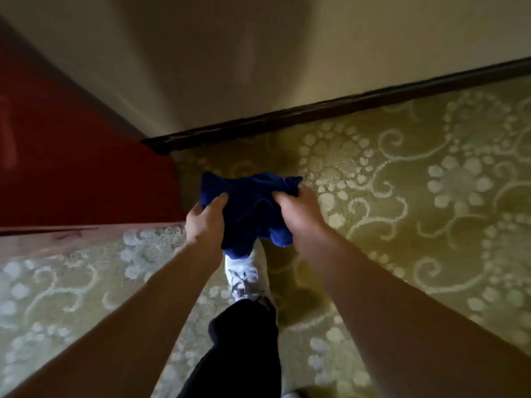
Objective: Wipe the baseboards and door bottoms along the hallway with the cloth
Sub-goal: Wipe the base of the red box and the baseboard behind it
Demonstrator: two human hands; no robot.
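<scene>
Head view first, and it's the only one: both hands are out in front of you, holding the blue cloth (pixel 247 208) up in the air above the patterned carpet (pixel 402 196), not yet touching any surface. Your left hand (pixel 205 216) is gripping the cloth's left side, fingers (pixel 220 199) curled into the fabric with the thumb round the edge. Your right hand (pixel 296 209) is bunching the right side, fingers curled tight round a gathered corner. The cloth is hanging slack and rumpled between them, its lower folds dangling over your white shoe (pixel 244 275).

Judging by that, you're readying the cloth, so fold it into a flat pad before you crouch; a firm pad will probably ride the narrow top lip of the dark baseboard (pixel 316 113) better than a loose bundle.

Now the edges. The baseboard is running along the foot of the pale wall (pixel 215 67), from the corner out to the right. The red door (pixel 71 168) is standing just left of that corner, its bottom meeting the carpet. Open carpet is stretching away to your right, giving room to shuffle sideways along the wall; the left side by the door is looking tighter.
</scene>
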